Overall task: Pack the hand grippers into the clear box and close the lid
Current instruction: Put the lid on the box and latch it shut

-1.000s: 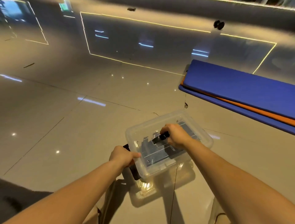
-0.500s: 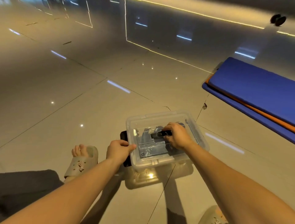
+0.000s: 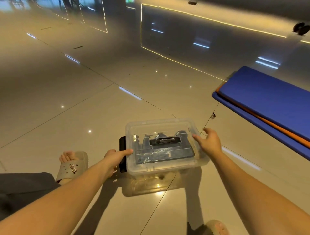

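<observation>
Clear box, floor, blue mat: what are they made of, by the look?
Clear box: translucent plastic, glossy; the contents show through its walls.
Floor: polished tile, probably ceramic or stone; mirror-like reflections, thin joint lines.
Blue mat: likely foam with a matte skin; rounded edge, no glare.

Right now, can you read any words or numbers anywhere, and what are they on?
No text here can be read for sure.
Sandal: small white letter-like marks on the strap, too blurred to read.
Green sign at the top edge: cut off and too small to read.
Clear box: no writing that I can see.
Blue mat: no writing that I can see.
</observation>
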The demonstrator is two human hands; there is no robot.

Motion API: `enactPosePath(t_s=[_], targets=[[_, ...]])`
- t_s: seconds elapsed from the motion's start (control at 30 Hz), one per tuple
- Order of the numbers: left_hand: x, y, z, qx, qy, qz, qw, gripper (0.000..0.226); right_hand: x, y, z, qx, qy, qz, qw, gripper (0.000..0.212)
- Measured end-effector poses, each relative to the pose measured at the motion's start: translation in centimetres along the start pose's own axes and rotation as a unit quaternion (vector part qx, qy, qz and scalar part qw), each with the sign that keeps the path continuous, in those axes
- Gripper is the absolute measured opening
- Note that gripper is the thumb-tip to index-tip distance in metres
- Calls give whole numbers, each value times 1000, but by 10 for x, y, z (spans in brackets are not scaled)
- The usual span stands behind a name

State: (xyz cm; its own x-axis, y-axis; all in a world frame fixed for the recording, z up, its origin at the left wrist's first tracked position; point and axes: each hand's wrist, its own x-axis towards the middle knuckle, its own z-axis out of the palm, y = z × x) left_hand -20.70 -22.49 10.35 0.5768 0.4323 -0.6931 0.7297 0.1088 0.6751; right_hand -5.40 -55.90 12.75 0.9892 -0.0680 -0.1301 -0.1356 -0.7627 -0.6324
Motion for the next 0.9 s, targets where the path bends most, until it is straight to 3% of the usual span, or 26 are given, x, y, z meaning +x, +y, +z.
enactPosePath(t_s=[0.1, 0.23, 0.4, 0.6, 0.7, 0.9], targets=[[0, 3, 7, 19, 36, 80, 996, 61, 4, 36, -1, 53, -73, 121, 989, 99], [-6, 5, 17, 105, 52, 172, 978, 20, 8, 42, 11, 86, -94, 127, 984, 88], [-1, 2, 17, 161, 80, 212, 961, 24, 14, 33, 14, 143, -123, 146, 971, 102], [8, 3, 20, 167, 87, 219, 957, 28, 11, 35, 10, 170, -134, 160, 963, 81], [16, 13, 13, 172, 89, 229, 954, 30, 9, 34, 11, 173, -140, 170, 960, 84], [31, 27, 11, 150, 101, 222, 958, 40, 0, 22, 21, 145, -107, 117, 977, 57]])
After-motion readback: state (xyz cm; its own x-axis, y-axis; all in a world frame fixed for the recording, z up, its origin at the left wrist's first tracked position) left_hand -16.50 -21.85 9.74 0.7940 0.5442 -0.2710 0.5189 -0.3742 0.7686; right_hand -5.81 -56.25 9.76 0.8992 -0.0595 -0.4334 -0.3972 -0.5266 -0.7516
